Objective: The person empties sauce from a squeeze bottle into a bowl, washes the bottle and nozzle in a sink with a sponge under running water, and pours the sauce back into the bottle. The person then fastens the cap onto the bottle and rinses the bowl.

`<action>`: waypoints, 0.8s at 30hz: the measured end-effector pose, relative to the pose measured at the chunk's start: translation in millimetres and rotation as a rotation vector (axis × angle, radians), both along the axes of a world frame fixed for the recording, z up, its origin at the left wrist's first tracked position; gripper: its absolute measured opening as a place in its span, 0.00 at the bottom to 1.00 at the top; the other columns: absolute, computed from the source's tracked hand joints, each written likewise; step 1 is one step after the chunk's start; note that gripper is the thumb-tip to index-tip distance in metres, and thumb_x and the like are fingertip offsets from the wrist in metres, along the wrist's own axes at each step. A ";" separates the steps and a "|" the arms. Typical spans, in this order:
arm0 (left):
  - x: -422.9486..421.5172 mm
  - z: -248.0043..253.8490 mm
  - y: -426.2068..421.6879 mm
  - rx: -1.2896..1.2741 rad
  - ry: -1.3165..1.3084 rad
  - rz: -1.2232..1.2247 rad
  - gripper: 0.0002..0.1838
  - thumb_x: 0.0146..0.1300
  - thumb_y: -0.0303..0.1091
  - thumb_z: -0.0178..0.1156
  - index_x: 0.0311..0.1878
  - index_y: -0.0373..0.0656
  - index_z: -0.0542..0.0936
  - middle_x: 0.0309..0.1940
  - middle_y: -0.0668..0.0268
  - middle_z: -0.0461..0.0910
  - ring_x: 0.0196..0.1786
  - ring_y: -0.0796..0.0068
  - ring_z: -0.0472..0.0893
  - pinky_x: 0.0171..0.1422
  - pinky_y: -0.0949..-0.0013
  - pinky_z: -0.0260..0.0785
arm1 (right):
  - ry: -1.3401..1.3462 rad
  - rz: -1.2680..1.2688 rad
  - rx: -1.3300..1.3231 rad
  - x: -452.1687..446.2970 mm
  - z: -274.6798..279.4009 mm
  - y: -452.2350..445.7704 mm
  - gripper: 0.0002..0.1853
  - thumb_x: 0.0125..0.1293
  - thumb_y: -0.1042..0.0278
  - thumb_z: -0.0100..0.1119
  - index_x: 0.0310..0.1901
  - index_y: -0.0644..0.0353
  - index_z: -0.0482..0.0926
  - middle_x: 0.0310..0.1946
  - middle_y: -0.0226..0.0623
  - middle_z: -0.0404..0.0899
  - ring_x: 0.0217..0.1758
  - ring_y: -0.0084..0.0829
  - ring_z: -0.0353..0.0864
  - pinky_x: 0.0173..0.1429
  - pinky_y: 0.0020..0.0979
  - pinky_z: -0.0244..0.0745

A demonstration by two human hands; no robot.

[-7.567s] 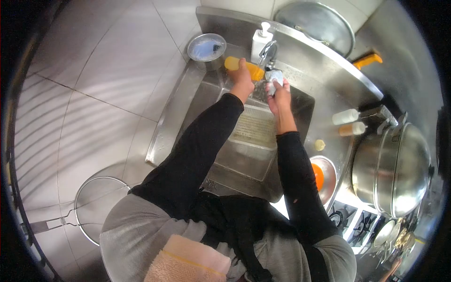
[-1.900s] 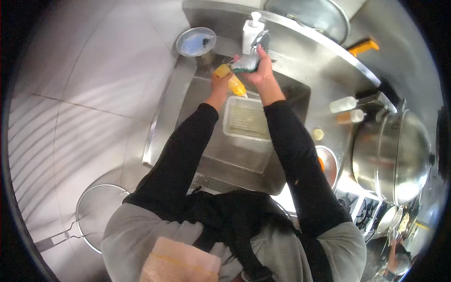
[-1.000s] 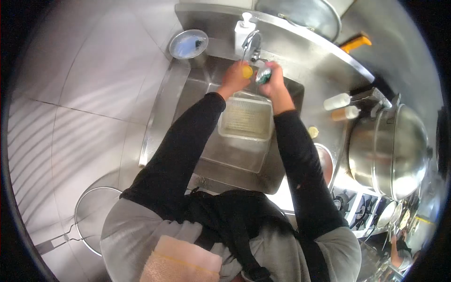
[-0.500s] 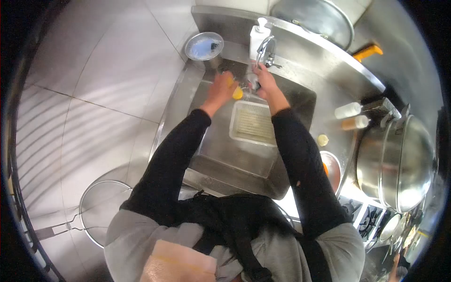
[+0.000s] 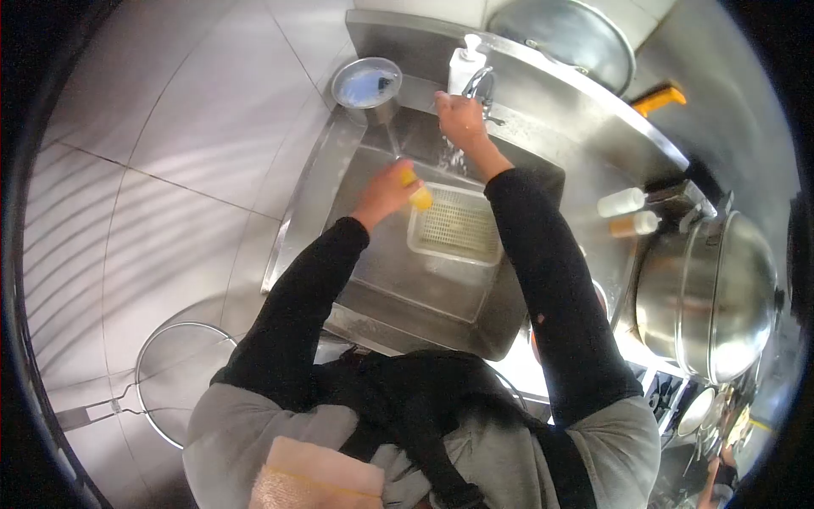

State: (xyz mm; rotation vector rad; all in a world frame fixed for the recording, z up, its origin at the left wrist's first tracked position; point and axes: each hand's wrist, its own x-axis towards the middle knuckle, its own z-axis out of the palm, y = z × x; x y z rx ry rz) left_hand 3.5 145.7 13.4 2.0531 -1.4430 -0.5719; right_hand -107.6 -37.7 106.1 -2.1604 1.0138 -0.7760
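Observation:
My left hand is closed round a yellow bottle, low in the sink beside the upper left corner of a white perforated basket. My right hand is raised just left of the metal faucet, its fingers curled; what they hold, if anything, is hidden. Water splashes below that hand. Behind it stands a white pump bottle. The basket rests in the steel sink.
A metal container with bluish contents stands at the sink's back left corner. On the right are two squeeze bottles and a large steel pot. A round strainer is at the lower left; an orange handle lies at the back right.
My left hand has moved down with the yellow bottle, closer to the basket. My right hand has risen slightly leftward beside the faucet, and the silvery item seen in it earlier is out of sight.

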 end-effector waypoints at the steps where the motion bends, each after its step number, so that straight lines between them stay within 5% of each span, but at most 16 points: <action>1: -5.5 -6.0 -14.1 -0.118 -0.018 -0.012 0.25 0.60 0.49 0.66 0.57 0.46 0.76 0.52 0.54 0.79 0.56 0.51 0.78 0.59 0.54 0.71 | 0.002 -0.004 0.000 -3.9 -0.2 5.8 0.25 0.69 0.47 0.51 0.33 0.65 0.83 0.33 0.60 0.83 0.44 0.61 0.82 0.53 0.48 0.75; 4: -23.0 10.7 -58.9 -0.198 -0.118 -0.087 0.22 0.58 0.45 0.66 0.54 0.48 0.77 0.53 0.51 0.78 0.54 0.46 0.78 0.59 0.52 0.71 | -0.206 -0.065 0.144 -20.8 -6.6 21.0 0.24 0.68 0.50 0.52 0.34 0.69 0.83 0.31 0.53 0.85 0.40 0.58 0.84 0.50 0.46 0.75; 6: -33.1 26.9 -88.9 -0.159 -0.200 -0.150 0.20 0.57 0.43 0.66 0.52 0.49 0.78 0.54 0.51 0.76 0.55 0.45 0.77 0.60 0.52 0.70 | -0.631 -0.198 0.586 -37.4 -15.2 31.7 0.18 0.67 0.51 0.58 0.35 0.60 0.82 0.24 0.34 0.77 0.26 0.29 0.74 0.37 0.33 0.70; 7: -37.1 30.5 -104.5 -0.129 -0.247 -0.201 0.18 0.57 0.42 0.65 0.50 0.50 0.78 0.54 0.52 0.75 0.54 0.45 0.77 0.59 0.51 0.70 | -0.783 -0.304 0.762 -43.9 -35.8 25.1 0.18 0.65 0.50 0.60 0.44 0.59 0.80 0.27 0.30 0.77 0.28 0.29 0.75 0.34 0.30 0.71; 9: -37.3 39.5 -127.4 -0.106 -0.293 -0.255 0.15 0.56 0.41 0.64 0.47 0.51 0.79 0.54 0.52 0.74 0.54 0.45 0.77 0.59 0.50 0.70 | -0.903 -0.183 1.263 -88.2 -47.5 43.3 0.19 0.65 0.51 0.58 0.50 0.56 0.76 0.33 0.36 0.76 0.32 0.30 0.77 0.30 0.27 0.71; 11: -39.9 49.6 -140.6 -0.098 -0.316 -0.461 0.12 0.57 0.41 0.62 0.44 0.52 0.79 0.52 0.53 0.74 0.54 0.47 0.77 0.57 0.49 0.71 | -1.037 -0.062 1.305 -108.2 -90.8 71.0 0.16 0.65 0.62 0.55 0.50 0.62 0.73 0.35 0.38 0.77 0.36 0.31 0.81 0.29 0.26 0.73; 13: -45.8 69.6 -149.6 -0.123 -0.442 -0.555 0.11 0.59 0.42 0.61 0.43 0.51 0.79 0.51 0.53 0.75 0.52 0.47 0.79 0.55 0.48 0.73 | -1.093 -0.305 1.478 -115.2 -114.3 100.6 0.16 0.67 0.67 0.55 0.55 0.59 0.69 0.38 0.41 0.77 0.37 0.32 0.81 0.28 0.27 0.72; 16: -46.6 87.6 -151.8 -0.120 -0.624 -0.652 0.12 0.61 0.44 0.57 0.41 0.48 0.79 0.46 0.54 0.79 0.46 0.48 0.81 0.50 0.48 0.75 | -1.148 -0.487 1.503 -120.0 -112.4 140.7 0.21 0.70 0.71 0.53 0.62 0.56 0.63 0.48 0.42 0.73 0.38 0.37 0.79 0.26 0.25 0.71; 17: -44.3 88.3 -152.3 -0.115 -0.683 -0.663 0.14 0.63 0.46 0.54 0.40 0.46 0.79 0.43 0.55 0.81 0.43 0.48 0.83 0.47 0.48 0.76 | -1.128 -0.459 1.546 -123.6 -140.4 139.2 0.19 0.73 0.66 0.53 0.63 0.42 0.68 0.40 0.39 0.77 0.37 0.36 0.80 0.25 0.26 0.68; 19: -36.6 86.2 -144.9 -0.096 -0.668 -0.628 0.16 0.64 0.47 0.53 0.40 0.44 0.79 0.40 0.54 0.82 0.42 0.47 0.83 0.46 0.47 0.76 | -0.963 -0.384 1.527 -123.7 -176.1 123.7 0.18 0.73 0.65 0.53 0.63 0.42 0.69 0.38 0.38 0.77 0.36 0.35 0.79 0.24 0.27 0.67; 21: -24.3 83.5 -128.0 -0.080 -0.656 -0.584 0.17 0.65 0.48 0.51 0.40 0.43 0.79 0.37 0.53 0.83 0.40 0.47 0.83 0.44 0.46 0.76 | -0.521 -0.456 1.273 -105.1 -138.2 119.8 0.13 0.73 0.59 0.53 0.55 0.51 0.74 0.31 0.34 0.76 0.33 0.33 0.75 0.27 0.33 0.69; 22: -17.2 82.3 -108.6 -0.056 -0.556 -0.420 0.17 0.65 0.48 0.51 0.39 0.42 0.79 0.37 0.51 0.83 0.40 0.46 0.83 0.44 0.46 0.75 | -0.519 -0.439 1.272 -97.9 -155.3 102.7 0.13 0.73 0.59 0.53 0.55 0.51 0.74 0.31 0.34 0.76 0.33 0.33 0.75 0.27 0.33 0.69; 23: -9.1 82.6 -89.2 -0.038 -0.458 -0.249 0.17 0.65 0.47 0.52 0.37 0.41 0.79 0.37 0.50 0.83 0.40 0.46 0.83 0.45 0.45 0.75 | -0.329 -0.238 0.827 -88.6 -190.5 74.4 0.15 0.71 0.57 0.55 0.53 0.55 0.75 0.31 0.34 0.76 0.32 0.34 0.75 0.31 0.34 0.70; 24: 2.9 62.1 -71.6 -0.096 -0.389 -0.060 0.17 0.65 0.48 0.54 0.38 0.42 0.81 0.37 0.50 0.83 0.41 0.45 0.83 0.46 0.46 0.74 | -0.385 -0.201 0.842 -71.3 -164.5 70.3 0.18 0.68 0.56 0.57 0.52 0.60 0.76 0.33 0.36 0.77 0.34 0.36 0.76 0.37 0.36 0.72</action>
